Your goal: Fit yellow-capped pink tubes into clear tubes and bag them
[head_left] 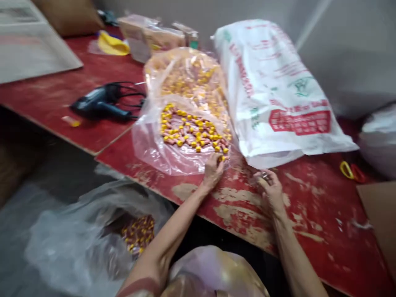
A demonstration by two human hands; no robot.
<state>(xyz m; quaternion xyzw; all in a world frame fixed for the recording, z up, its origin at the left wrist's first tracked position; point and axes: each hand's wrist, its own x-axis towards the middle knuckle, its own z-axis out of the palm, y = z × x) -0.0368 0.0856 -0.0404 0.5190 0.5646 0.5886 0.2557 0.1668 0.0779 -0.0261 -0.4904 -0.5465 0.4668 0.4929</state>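
Observation:
My left hand (213, 170) is at the near right edge of an open clear plastic bag (148, 144), its fingers closed around a small yellow-capped piece (222, 158). Many such pieces, pinkish-brown with yellow caps (192, 130), lie in the bag's mouth and fill it behind. To the right, over the worn red tabletop (238, 202), my right hand (271, 187) pinches a small clear plastic piece (261, 176), blurred. Just beyond that hand is the lower edge of a large white printed sack (272, 90).
A black hair dryer (102, 101) with its cord lies left of the bag; one loose piece (71, 121) is near it. Scissors (352, 171) lie at right, by cardboard (379, 218). Below the table's edge, another plastic bag (68, 243) holds similar pieces. Packages (151, 35) stand behind.

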